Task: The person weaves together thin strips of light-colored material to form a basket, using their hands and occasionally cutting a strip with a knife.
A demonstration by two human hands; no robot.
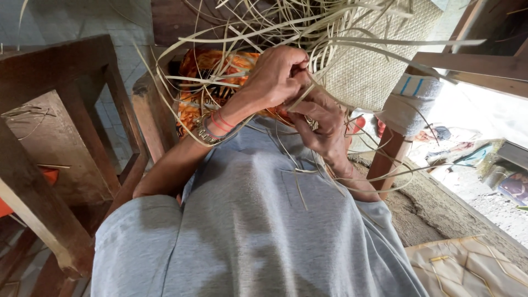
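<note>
Woven mat panel (374,71): pale straw colour, tight plaited weave, finished section held up at an angle to the upper right of the hands. Its lower left edge is unfinished. Loose strips (264,33): long, thin, flat and pale, fanning out from that edge in curling arcs above, left of and below the hands, several trailing over the grey shirt. Working point lies between the two hands, partly hidden

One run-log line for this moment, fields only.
left hand: pinching pale strips | right hand: gripping same strips below | work: woven mat with loose ends | wearing: grey shirt | left of person: wooden chair
</note>
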